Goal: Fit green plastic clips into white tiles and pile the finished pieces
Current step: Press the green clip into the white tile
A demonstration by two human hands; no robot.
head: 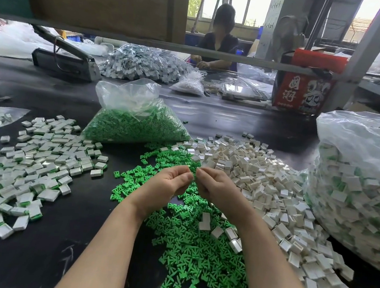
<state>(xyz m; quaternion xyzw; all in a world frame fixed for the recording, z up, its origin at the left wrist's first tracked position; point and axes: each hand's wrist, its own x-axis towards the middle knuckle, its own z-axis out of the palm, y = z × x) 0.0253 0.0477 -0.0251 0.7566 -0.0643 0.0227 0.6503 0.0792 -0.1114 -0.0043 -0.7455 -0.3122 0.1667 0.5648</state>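
**Fingertips meeting over the clip heap**

Fingers first: my left hand (pixel 168 183) and right hand (pixel 214 188) are both curled, tips nearly touching just above the green clips (pixel 187 244). Whatever is pinched between them is hidden by my own knuckles; I cannot tell whether a clip and a tile are in there. My guess is that I am at the fitting step, pressing one into the other.

Directly beneath my wrists lie the loose clips. To the right of my right hand lie the empty white tiles (pixel 262 186); to the left of my left hand, well apart, the finished pieces (pixel 30 162) are piled.

Beyond my fingertips stands the bag of clips (pixel 135 119), and far right a big bag of finished pieces (pixel 357 189).

Next, I judge, comes a firm squeeze until the clip seats, then a toss leftward.
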